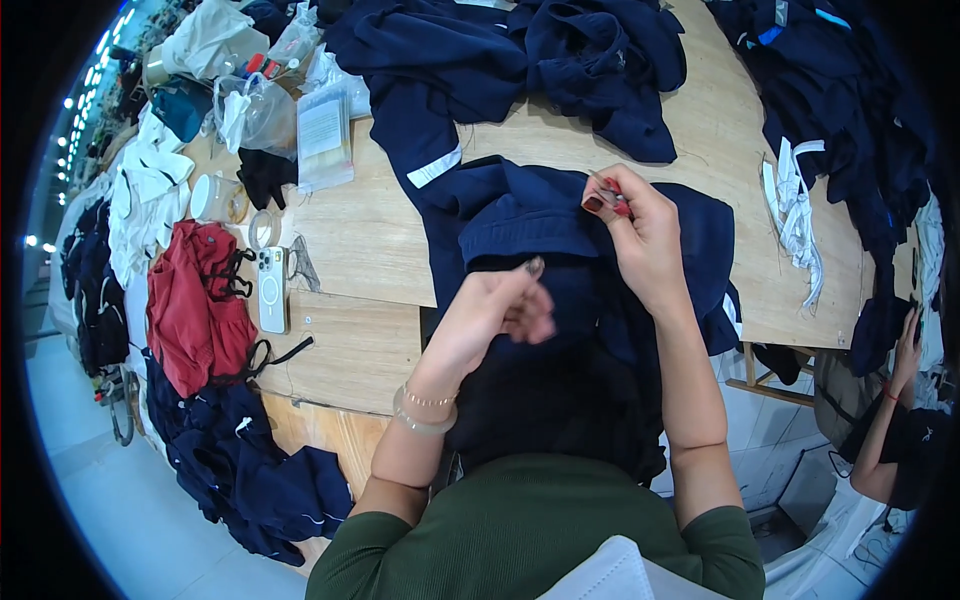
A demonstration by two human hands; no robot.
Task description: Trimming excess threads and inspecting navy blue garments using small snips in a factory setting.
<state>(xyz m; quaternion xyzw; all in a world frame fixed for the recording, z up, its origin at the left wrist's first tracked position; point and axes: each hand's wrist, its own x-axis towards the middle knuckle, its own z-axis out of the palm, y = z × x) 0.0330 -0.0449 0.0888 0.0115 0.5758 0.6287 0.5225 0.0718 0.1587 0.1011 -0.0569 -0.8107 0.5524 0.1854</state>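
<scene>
A navy garment [530, 225] with a stitched band lies in front of me, over the table edge and my lap. Above the band's left part, my left hand [508, 305] is curled with thumb and forefinger pinched together. Its lower fingers are slightly blurred, and what the pinch holds, if anything, is too small to make out. My right hand [640, 225] is closed over the garment's right side, with a small dark and red tool [606, 200] in its fingers. The tool's exact kind is partly hidden by the fingers.
More navy garments [600, 70] lie across the far table. At left are a red cloth [200, 310], a phone [272, 290], a tape roll [264, 230] and plastic bags [255, 110]. White strips [795, 220] lie at right, near another person's arm [890, 420].
</scene>
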